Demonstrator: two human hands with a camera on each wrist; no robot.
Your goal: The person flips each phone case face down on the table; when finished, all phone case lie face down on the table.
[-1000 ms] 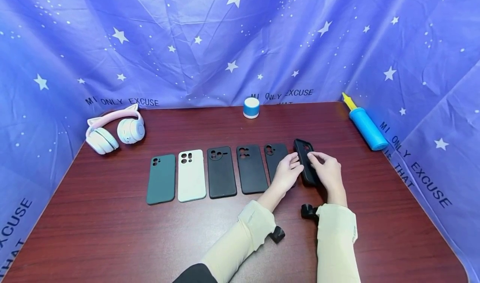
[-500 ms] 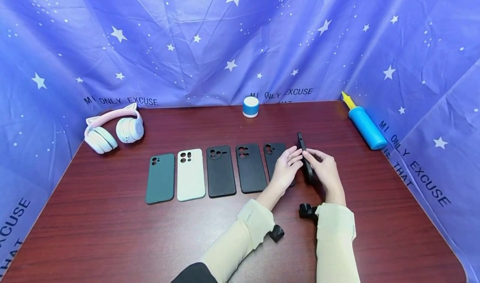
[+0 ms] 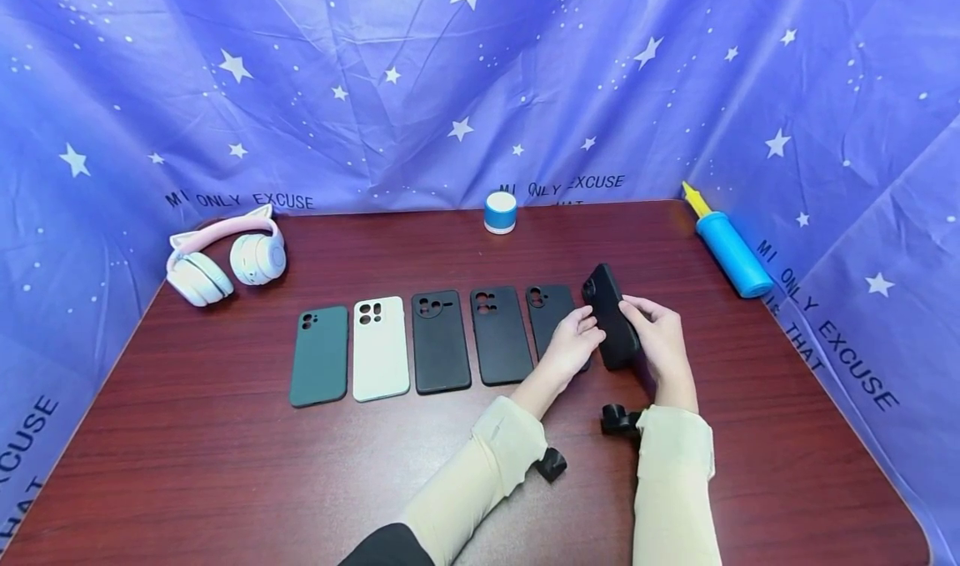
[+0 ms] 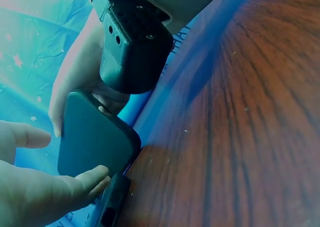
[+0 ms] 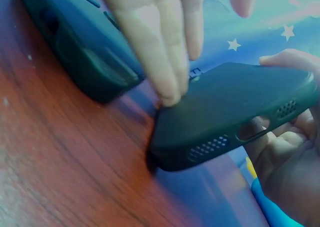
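A black phone case stands tilted over the table, its back with the camera opening facing left. My right hand grips it by its right edge. My left hand is at its left side; in the right wrist view the left hand's straight fingers touch the case's back. Flat in a row lie a dark green case, a white case, a black case, a second black case and a third black case, partly hidden under my left hand.
White and pink cat-ear headphones lie at the back left of the dark red table. A small blue and white cylinder stands at the back. A blue pump with a yellow nozzle lies at the right edge. Starry cloth surrounds the table.
The held phone case has turned from its hollow inside showing, through edge-on, to its back showing. My right hand turned with it; the left hand shifted slightly. The row of cases stayed put.
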